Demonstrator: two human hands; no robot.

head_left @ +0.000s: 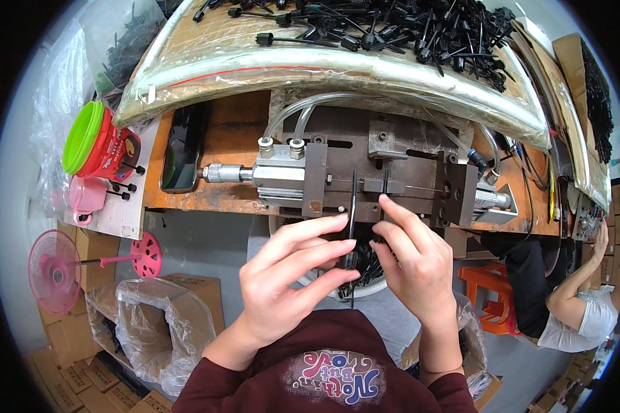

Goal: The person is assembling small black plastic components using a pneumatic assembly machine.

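Our left hand (279, 279) is pinching a slim black plastic stick part (353, 199) at the fingertips; part stands near-vertical in view, chunky head down by the thumb, thin shaft pointing up across the front of the fixture. Our right hand (418, 265) is just beside it, index finger extended, the others curled; fingertip sits at the lower end of a second black stick part (386, 180), but we can't tell if it's gripping that or only touching. Second part is at the small grey block (373, 186) mid-fixture, in line with a thin metal rod (420, 188) coming in from the right. All that is on a dark brown steel base plate (410, 172), with a silver pneumatic cylinder (280, 182) on the left and clear air tubes (289, 109) arching over behind. Fixture is on the orange-brown wooden bench (231, 138), black smartphone (184, 148) to its left. Behind: plastic-wrapped cardboard tray (213, 58) with a heap of black parts (427, 31). Far left: red bucket (110, 148) with green rim, pink mug (88, 195), pink fan (55, 272) lower down. Right: orange stool (492, 296), co-worker in a white top (585, 320).
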